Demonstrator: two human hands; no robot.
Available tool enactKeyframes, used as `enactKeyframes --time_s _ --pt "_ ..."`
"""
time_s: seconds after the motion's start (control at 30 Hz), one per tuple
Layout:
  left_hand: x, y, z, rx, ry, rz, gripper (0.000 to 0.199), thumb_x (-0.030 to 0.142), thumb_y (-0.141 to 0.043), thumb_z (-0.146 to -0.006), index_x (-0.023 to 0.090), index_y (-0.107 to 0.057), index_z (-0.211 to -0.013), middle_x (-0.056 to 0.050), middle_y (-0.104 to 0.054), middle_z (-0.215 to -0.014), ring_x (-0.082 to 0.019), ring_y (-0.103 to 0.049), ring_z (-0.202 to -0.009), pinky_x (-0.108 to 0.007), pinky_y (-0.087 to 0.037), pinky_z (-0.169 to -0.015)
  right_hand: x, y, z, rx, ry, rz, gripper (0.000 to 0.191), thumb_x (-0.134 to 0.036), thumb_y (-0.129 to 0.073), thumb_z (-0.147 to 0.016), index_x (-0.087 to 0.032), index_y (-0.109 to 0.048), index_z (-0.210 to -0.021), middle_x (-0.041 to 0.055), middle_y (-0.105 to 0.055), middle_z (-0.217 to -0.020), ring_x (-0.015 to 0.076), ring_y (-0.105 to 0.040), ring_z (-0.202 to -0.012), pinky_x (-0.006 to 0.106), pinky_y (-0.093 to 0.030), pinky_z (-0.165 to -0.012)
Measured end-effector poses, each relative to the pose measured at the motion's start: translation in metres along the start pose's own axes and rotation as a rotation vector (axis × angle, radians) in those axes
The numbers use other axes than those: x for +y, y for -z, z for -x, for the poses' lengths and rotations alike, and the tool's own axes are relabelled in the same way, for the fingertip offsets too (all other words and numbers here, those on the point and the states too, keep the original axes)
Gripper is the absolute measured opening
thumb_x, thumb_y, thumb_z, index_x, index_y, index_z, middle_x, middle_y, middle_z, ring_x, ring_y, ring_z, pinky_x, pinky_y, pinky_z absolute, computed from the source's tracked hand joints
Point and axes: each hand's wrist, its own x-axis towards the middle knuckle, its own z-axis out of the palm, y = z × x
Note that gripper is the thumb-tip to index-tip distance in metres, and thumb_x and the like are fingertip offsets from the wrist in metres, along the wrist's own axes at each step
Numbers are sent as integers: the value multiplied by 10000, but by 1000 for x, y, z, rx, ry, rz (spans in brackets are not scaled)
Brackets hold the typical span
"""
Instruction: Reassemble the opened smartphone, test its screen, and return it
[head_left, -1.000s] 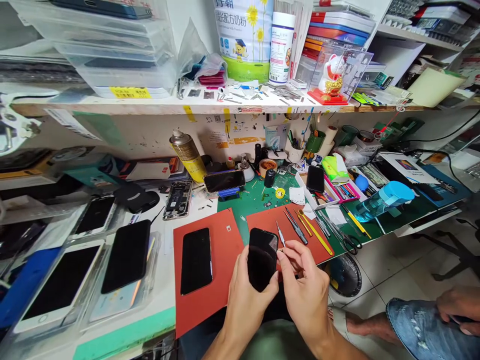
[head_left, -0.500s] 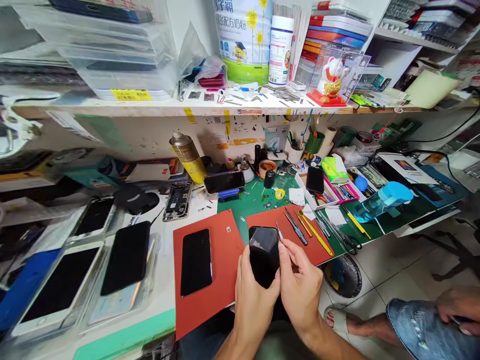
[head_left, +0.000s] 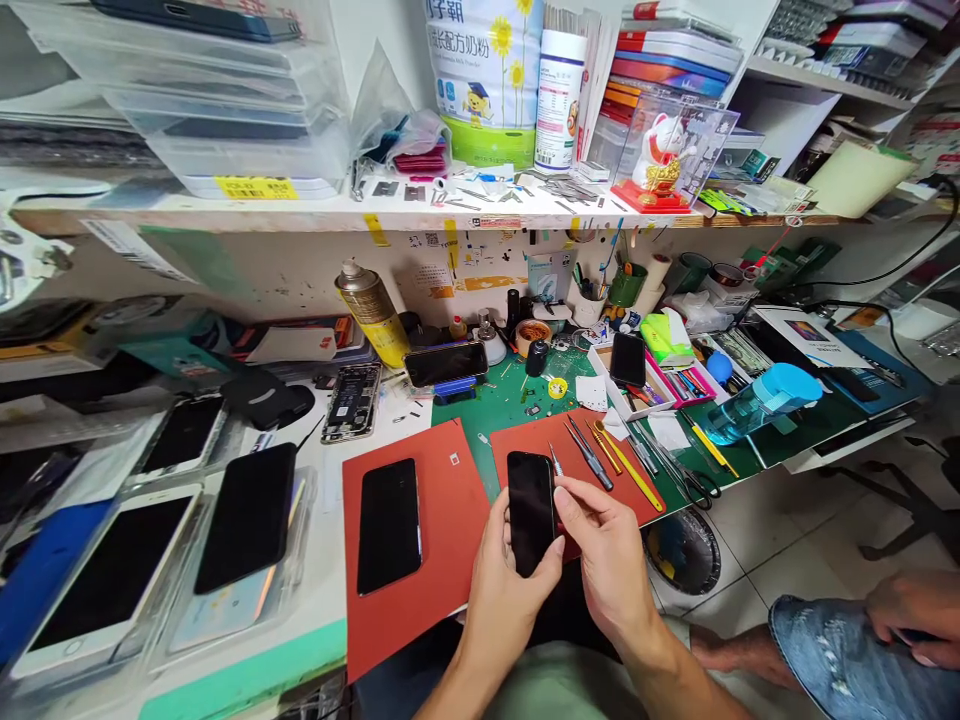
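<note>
A black phone (head_left: 531,510) is held upright over the near edge of the right red mat (head_left: 637,490), its dark screen facing me. My left hand (head_left: 506,600) grips its left side and bottom, the thumb at the lower right corner. At the upper right edge, the fingertips of my right hand (head_left: 611,545) pinch close to the phone; whether they hold anything small I cannot tell. A thin pointed tool (head_left: 556,460) lies just beyond those fingertips. Another black phone (head_left: 390,525) rests on the left red mat (head_left: 457,530).
Tweezers (head_left: 590,453), a yellow tool (head_left: 630,467) and scissors (head_left: 694,480) lie to the right. A blue bottle (head_left: 769,400) is beyond them. More phones (head_left: 247,515) fill the left side. A person's hand (head_left: 915,615) shows at the lower right.
The phone has turned slightly, and its bright screen reflection has faded. My right hand's fingers have shifted along its upper right edge. The view has moved a little.
</note>
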Motion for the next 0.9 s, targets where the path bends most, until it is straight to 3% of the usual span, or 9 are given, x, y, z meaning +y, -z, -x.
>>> enactKeyframes --time_s 0.27,0.4,0.57,0.77,0.9 --pt "-12 4 4 88 -92 -106 949 534 -837 -853 269 -393 -1649 -161 -480 -1701 -351 -471 -1592 -534 -411 -1320 -1 -3 -1 49 -53 -149 400 -554 -953 -755 -201 -861 -917 38 -766 -770 149 -664 -662 236 -539 -562" --pt "-8 6 4 31 -58 -36 938 529 -848 -847 265 -419 -1638 -153 -482 -1705 -348 -472 -1592 -511 -422 -1315 -2 0 1 24 -81 -122 410 -570 -935 -777 -204 -874 -951 45 -777 -775 164 -682 -688 268 -567 -623" --pt "-6 7 1 -25 -3 13 986 531 -867 -825 245 -410 -1651 -164 -490 -1697 -347 -506 -1567 -493 -431 -1311 0 -1 4 104 -58 -106 429 -582 -929 -786 -195 -879 -964 74 -816 -878 193 -724 -786 294 -605 -727" --pt "-8 4 -1 -44 -53 -83 960 512 -857 -825 261 -440 -1652 -140 -515 -1680 -350 -499 -1569 -484 -463 -1286 3 -5 7 154 -27 -166 437 -573 -927 -801 -196 -863 -1012 62 -811 -884 191 -741 -793 282 -618 -747" --pt "0 0 -6 -88 -102 -167 868 521 -796 -864 240 -476 -1621 -150 -611 -1568 -343 -613 -1455 -478 -548 -1189 1 -4 15 109 9 -158 415 -555 -908 -832 -210 -853 -1057 64 -815 -937 211 -762 -855 310 -640 -834"
